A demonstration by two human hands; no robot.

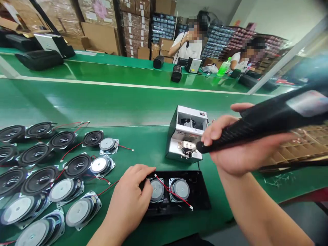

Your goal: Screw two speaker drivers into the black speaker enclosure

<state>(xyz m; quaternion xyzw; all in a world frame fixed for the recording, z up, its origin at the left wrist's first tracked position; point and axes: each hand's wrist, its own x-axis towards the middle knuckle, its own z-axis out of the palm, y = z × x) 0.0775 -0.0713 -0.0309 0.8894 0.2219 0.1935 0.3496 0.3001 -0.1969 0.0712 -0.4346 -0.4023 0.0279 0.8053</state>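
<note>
My left hand rests with curled fingers on the left end of a black speaker housing and touches the left of two round speaker drivers seated in it. Red and white wires cross both drivers. My right hand is wrapped round a black electric screwdriver. The screwdriver's tip points at the front of a small silver screw feeder box just behind the housing.
Several loose speaker drivers with red wires lie at the left on the green bench. A cardboard divider tray sits at the right. Beyond a green conveyor, two people sit among black speakers and stacked cartons.
</note>
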